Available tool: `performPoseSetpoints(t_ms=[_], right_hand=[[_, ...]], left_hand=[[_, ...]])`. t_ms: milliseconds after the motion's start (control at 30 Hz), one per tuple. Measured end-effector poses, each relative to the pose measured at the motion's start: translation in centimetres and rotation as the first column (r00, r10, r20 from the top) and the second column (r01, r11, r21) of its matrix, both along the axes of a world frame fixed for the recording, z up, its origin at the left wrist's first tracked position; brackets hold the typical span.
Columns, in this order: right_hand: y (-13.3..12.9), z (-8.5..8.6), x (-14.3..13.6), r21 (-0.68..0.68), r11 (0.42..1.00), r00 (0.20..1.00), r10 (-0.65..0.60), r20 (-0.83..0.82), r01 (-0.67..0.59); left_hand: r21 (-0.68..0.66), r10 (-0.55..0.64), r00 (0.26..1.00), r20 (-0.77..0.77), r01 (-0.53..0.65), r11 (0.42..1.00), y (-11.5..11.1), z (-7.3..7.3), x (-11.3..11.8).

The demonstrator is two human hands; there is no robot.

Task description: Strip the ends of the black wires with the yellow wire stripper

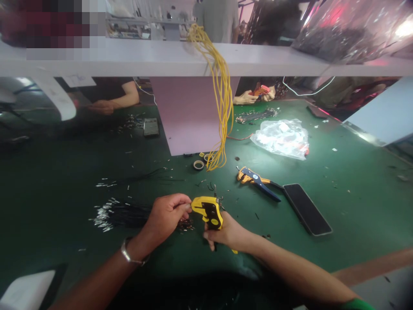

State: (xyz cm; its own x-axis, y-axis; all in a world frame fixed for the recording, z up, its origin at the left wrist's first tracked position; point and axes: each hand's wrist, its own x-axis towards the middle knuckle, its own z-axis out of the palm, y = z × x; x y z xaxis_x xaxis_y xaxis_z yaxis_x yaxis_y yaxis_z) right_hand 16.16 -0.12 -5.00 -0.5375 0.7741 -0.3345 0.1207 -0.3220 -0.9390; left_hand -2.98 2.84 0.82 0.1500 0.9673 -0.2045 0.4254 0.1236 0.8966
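In the head view my right hand grips a yellow and black wire stripper by its handles, its jaws pointing left. My left hand is pinched closed right at those jaws; what sits between the fingertips is too small to make out. Beneath and left of that hand lies a bundle of black wires with shiny metal ends fanned to the left. A second wire stripper, orange and dark blue, rests on the green table to the right.
A phone lies at the right. Yellow wires hang from a white shelf beside tape rolls. A plastic bag sits farther back. Across the table, another person's hands hold a red tool.
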Motion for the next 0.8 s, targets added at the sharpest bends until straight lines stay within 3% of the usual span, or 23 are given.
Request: performPoseSetpoints(t_ms=[500, 800], right_hand=[[0.1, 0.2, 0.1, 0.045, 0.999, 0.996, 0.011, 0.092, -0.015], [0.0, -0.8, -0.1, 0.025, 0.999, 0.998, -0.024, 0.050, 0.022]], left_hand=[[-0.038, 0.014, 1.000, 0.003, -0.014, 0.999, 0.2, 0.2, 0.1], [-0.033, 0.006, 1.000, 0.003, -0.006, 0.999, 0.4, 0.0, 0.1]])
